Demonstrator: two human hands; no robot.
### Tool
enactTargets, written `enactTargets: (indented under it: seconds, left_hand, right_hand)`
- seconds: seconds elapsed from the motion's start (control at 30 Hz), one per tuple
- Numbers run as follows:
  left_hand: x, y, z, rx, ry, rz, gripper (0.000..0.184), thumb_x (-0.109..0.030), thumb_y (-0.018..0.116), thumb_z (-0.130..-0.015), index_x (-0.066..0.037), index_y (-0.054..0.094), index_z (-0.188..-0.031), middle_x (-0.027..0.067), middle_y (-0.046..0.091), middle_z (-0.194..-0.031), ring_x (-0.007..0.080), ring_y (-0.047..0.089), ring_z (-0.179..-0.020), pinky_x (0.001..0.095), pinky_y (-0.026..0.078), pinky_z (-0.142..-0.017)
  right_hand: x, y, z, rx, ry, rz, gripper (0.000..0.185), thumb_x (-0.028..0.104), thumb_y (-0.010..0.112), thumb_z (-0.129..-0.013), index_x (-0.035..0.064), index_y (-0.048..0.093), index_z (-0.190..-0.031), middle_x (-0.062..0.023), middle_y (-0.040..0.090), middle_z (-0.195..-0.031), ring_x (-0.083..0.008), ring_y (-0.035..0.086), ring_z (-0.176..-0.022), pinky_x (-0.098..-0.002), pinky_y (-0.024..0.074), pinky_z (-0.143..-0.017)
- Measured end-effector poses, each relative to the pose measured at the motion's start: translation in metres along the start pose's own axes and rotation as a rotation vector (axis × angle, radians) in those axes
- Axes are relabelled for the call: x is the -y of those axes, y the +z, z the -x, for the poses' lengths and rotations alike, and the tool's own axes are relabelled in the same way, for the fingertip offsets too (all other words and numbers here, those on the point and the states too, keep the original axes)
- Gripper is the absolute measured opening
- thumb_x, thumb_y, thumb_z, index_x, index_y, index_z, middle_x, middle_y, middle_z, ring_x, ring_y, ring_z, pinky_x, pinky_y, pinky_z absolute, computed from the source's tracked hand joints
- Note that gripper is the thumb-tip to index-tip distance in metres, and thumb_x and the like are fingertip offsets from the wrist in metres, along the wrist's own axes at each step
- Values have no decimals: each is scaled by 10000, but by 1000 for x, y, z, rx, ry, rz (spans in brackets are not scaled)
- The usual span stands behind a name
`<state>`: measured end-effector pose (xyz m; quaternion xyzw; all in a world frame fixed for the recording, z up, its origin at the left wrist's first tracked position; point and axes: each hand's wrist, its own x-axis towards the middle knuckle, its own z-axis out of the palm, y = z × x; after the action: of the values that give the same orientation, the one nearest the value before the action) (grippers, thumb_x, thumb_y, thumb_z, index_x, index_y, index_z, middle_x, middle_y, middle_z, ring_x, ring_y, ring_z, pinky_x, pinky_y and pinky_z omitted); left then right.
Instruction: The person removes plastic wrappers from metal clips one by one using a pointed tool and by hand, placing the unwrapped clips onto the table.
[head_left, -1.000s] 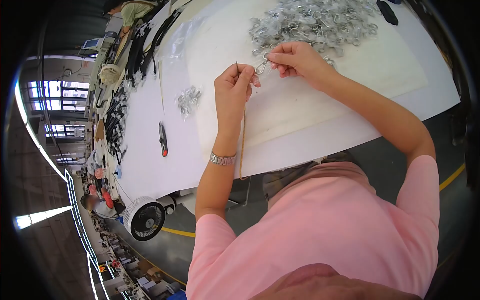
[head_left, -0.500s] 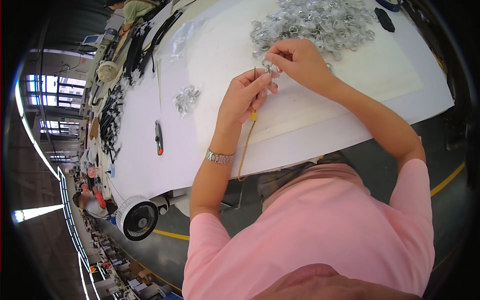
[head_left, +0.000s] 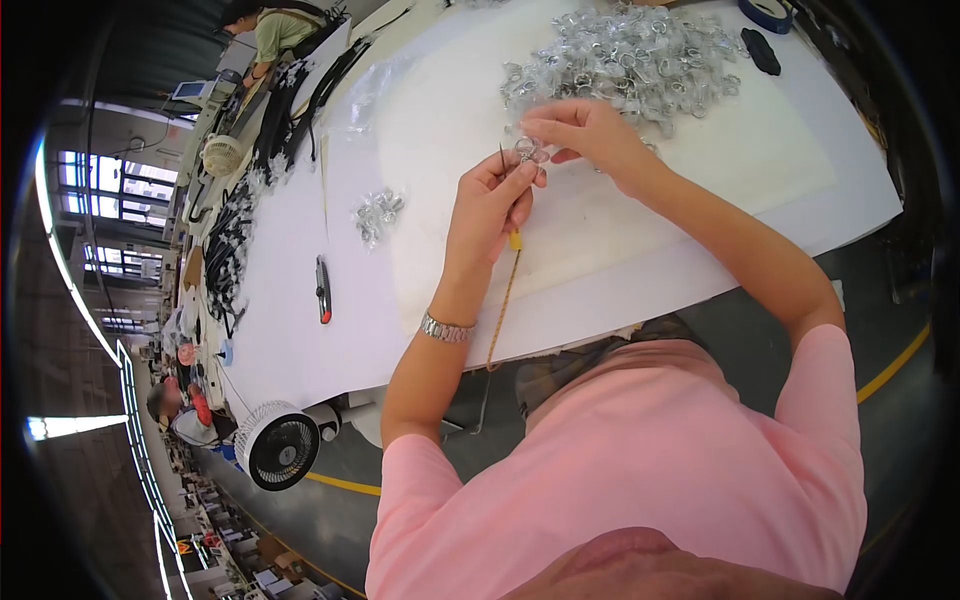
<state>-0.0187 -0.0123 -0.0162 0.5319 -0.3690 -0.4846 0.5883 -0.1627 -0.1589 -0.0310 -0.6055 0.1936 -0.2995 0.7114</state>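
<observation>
My left hand (head_left: 505, 195) pinches a small metal ring piece (head_left: 526, 150) and a thin dark pointed tool (head_left: 503, 160). A yellow piece with a tan cord (head_left: 505, 290) hangs below that hand toward the table's front edge. Just to the right, my right hand (head_left: 580, 135) has its fingers pressed together beside the ring; what they hold, if anything, is hidden. Behind the hands lies a large heap of metal rings in clear wrap (head_left: 640, 60). A smaller pile of them (head_left: 379, 215) sits to the left.
A red-and-black cutter (head_left: 323, 290) lies on the white table (head_left: 280, 340). Black straps (head_left: 228, 240) line the far left side. A white fan (head_left: 280, 445) stands near the left edge. Tape (head_left: 766, 12) and a black item (head_left: 761, 52) lie at back right. A co-worker (head_left: 275, 35) is at upper left.
My left hand has moved up and right with the ring piece. My right hand's grip has shifted, and its fingers now sit beside the ring. The yellow piece has come into view.
</observation>
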Motion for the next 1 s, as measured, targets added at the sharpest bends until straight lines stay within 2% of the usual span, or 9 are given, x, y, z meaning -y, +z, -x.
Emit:
enactTargets:
  seconds: [0.07,0.17,0.27,0.37,0.47,0.63,0.73,0.83,1.0]
  left_hand:
    - [-2,-2,-1,-14,17,-42,194,-138,690,-1051,22,717,-1157,46,717,-915,26,455,-545,197,312,-483]
    - [-2,-8,2,16,-26,-131,172,-118,690,-1047,24,704,-1144,58,731,-934,25,445,-546,193,304,-481]
    - [-2,-7,3,6,-14,-169,158,-116,695,-1043,22,713,-1117,66,743,-916,25,435,-533,193,299,-475]
    - [-2,-3,2,-26,34,-177,151,-126,697,-1041,20,719,-1072,74,756,-892,23,426,-518,196,294,-465]
    - [-5,0,4,-79,79,-168,163,-147,704,-1038,13,721,-1011,81,773,-870,18,412,-504,202,283,-451]
    - [-12,5,6,-243,178,-93,195,-173,702,-1050,16,736,-1014,53,749,-852,6,390,-514,207,269,-457]
    - [-13,-1,7,-270,110,-99,214,-175,699,-1054,31,760,-1059,15,702,-826,-1,385,-531,207,272,-465]
    - [-15,-2,10,-231,136,-37,226,-167,700,-1051,37,777,-1109,-11,658,-806,2,401,-540,201,284,-472]
    - [-17,9,11,-300,226,-163,217,-139,685,-1052,44,777,-1122,29,716,-851,15,432,-537,199,313,-477]
  right_hand:
    - [-9,4,6,42,77,-47,314,325,707,-1047,45,790,-1160,-10,762,-1056,-94,693,-997,-291,569,-880]
    - [-15,3,5,89,123,-216,286,287,704,-1040,32,784,-1142,-36,780,-1053,-122,721,-954,-291,573,-874]
    - [-9,6,8,21,171,-334,287,272,694,-1046,21,771,-1162,-58,782,-1083,-139,723,-983,-309,570,-947]
    - [-19,2,6,120,196,-368,309,284,697,-1045,15,758,-1183,-78,784,-1123,-151,724,-1046,-328,562,-1006]
    - [-16,5,7,41,168,-389,316,297,692,-1053,16,756,-1184,-90,790,-1149,-157,728,-1096,-328,558,-1027]
    - [-8,0,10,-21,220,-422,352,354,633,-1098,41,762,-1194,-62,790,-1184,-139,727,-1131,-301,548,-1022]
    - [-7,1,11,-29,213,-408,354,362,633,-1098,44,763,-1183,-61,792,-1174,-140,729,-1131,-300,551,-1022]
    - [-9,1,11,-26,199,-391,352,363,638,-1096,46,763,-1183,-58,791,-1162,-139,732,-1120,-299,557,-1013]
    - [-11,4,11,-41,198,-386,341,352,647,-1093,44,763,-1184,-49,787,-1141,-138,736,-1105,-301,567,-1000]
